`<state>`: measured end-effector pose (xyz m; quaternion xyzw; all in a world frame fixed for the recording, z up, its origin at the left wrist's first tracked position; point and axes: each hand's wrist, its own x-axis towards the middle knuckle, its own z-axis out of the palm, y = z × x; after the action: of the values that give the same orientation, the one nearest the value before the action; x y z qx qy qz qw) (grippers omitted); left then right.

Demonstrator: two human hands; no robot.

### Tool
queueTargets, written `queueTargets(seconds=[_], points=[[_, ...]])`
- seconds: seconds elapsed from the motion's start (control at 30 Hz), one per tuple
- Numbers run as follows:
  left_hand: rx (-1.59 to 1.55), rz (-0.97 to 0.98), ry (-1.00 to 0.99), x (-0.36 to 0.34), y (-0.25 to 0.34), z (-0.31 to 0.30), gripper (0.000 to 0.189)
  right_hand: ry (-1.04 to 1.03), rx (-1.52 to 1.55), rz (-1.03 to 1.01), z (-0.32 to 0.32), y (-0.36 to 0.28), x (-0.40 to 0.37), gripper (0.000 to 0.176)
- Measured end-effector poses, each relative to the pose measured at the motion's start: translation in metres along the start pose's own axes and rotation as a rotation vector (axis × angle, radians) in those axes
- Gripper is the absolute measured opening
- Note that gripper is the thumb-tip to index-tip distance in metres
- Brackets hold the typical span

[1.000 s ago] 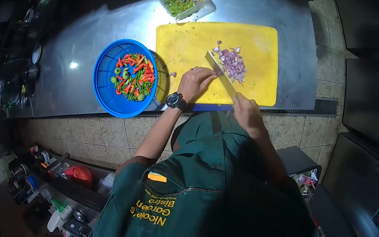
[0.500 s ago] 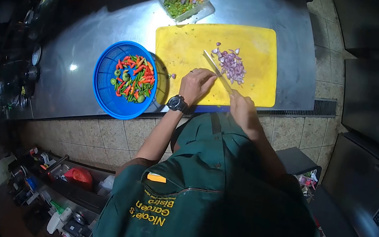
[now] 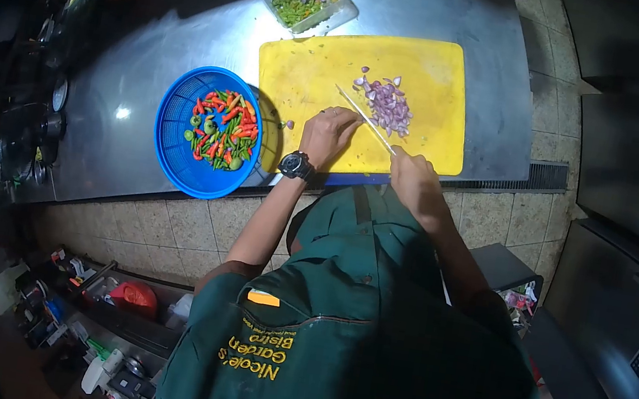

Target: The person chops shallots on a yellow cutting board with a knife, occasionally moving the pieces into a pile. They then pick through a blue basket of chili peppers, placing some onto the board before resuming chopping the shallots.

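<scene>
In the head view my right hand [image 3: 415,181] is closed round the handle of a kitchen knife [image 3: 367,121]. Its blade slants up and left across the yellow cutting board [image 3: 441,77]. My left hand [image 3: 330,133], with a black watch on the wrist, rests on the board with fingers bunched together, fingertips against the near side of the blade. Whatever those fingers hold is hidden. Beyond the knife lies a pile of cut purple shallots [image 3: 389,107]. One small shallot piece [image 3: 289,125] sits left of my left hand.
A blue basket [image 3: 166,131] of red and green chillies stands left of the board. Behind the board is a clear plastic container [image 3: 337,14] with chopped green and orange bits. Everything rests on a steel table [image 3: 113,144]; a floor grate [image 3: 546,177] runs at right.
The knife blade has tilted and shifted slightly at my left fingertips. Board, basket and container all sit a little higher and further left in view.
</scene>
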<state>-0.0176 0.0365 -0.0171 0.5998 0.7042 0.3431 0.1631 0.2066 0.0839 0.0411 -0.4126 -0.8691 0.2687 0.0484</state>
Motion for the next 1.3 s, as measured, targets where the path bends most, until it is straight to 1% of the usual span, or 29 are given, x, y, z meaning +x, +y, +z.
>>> queueTargets(seconds=[0.1,0.17,0.3,0.4,0.5,0.57,0.67,0.7,0.77,0.8,0.87,0.9,0.93,1.0,1.03,1.07,1.13,1.17,1.23,1.3], points=[[-0.037,0.005,0.01,-0.001,-0.002,0.002,0.014,0.062,0.001,-0.036,0.006,-0.006,0.004,0.02],[0.02,0.008,0.011,-0.001,-0.003,0.004,0.01,-0.192,-0.029,0.152,0.01,-0.016,0.018,0.02],[0.018,0.015,0.022,0.0,-0.008,0.005,0.01,-0.182,-0.014,0.118,-0.001,-0.025,0.027,0.021],[0.004,0.009,0.006,-0.002,-0.006,0.005,0.01,-0.141,-0.064,0.097,-0.002,-0.026,0.02,0.02],[-0.002,0.031,0.026,-0.005,-0.007,0.004,0.011,-0.168,0.02,0.121,0.003,-0.022,0.02,0.02],[-0.011,0.024,0.008,-0.003,-0.008,0.005,0.011,-0.207,0.13,0.163,0.009,-0.016,0.024,0.021],[-0.027,0.003,-0.012,-0.002,-0.007,0.003,0.01,-0.197,0.123,0.152,0.016,-0.014,0.031,0.024],[-0.025,0.01,-0.014,-0.002,-0.007,0.002,0.01,-0.19,0.126,0.154,0.015,-0.014,0.03,0.024],[-0.055,-0.017,-0.061,0.001,-0.004,-0.002,0.015,-0.107,0.17,0.15,0.009,-0.011,0.029,0.027],[-0.055,-0.019,-0.065,-0.001,0.002,-0.003,0.015,-0.109,0.172,0.154,0.005,-0.01,0.026,0.027],[0.011,-0.047,0.004,0.002,0.018,-0.001,0.02,0.02,0.233,0.174,-0.009,-0.006,0.021,0.028],[0.047,0.01,0.017,0.003,0.019,0.003,0.026,0.043,0.297,0.174,-0.019,-0.004,0.017,0.028],[0.048,0.01,0.018,0.005,0.02,0.007,0.026,0.043,0.298,0.173,-0.026,-0.005,0.014,0.028],[0.097,0.048,0.039,0.009,0.019,0.016,0.023,0.052,0.292,0.249,-0.041,-0.005,0.008,0.031],[0.122,0.07,0.052,0.01,0.016,0.021,0.021,-0.02,0.312,0.283,-0.049,-0.004,0.006,0.031],[0.122,0.071,0.052,0.01,0.015,0.023,0.021,-0.019,0.311,0.283,-0.047,0.002,0.001,0.031],[0.108,0.069,-0.04,0.009,0.012,0.022,0.021,0.045,0.267,0.21,-0.032,0.018,-0.011,0.03],[0.112,0.067,-0.039,0.007,0.012,0.02,0.021,0.043,0.27,0.207,-0.024,0.024,-0.016,0.03],[0.08,0.072,-0.025,0.001,0.014,0.015,0.017,0.151,0.288,0.117,-0.012,0.035,-0.026,0.026],[0.076,0.052,-0.01,-0.006,0.013,0.014,0.015,0.155,0.3,0.112,-0.01,0.036,-0.032,0.026]])
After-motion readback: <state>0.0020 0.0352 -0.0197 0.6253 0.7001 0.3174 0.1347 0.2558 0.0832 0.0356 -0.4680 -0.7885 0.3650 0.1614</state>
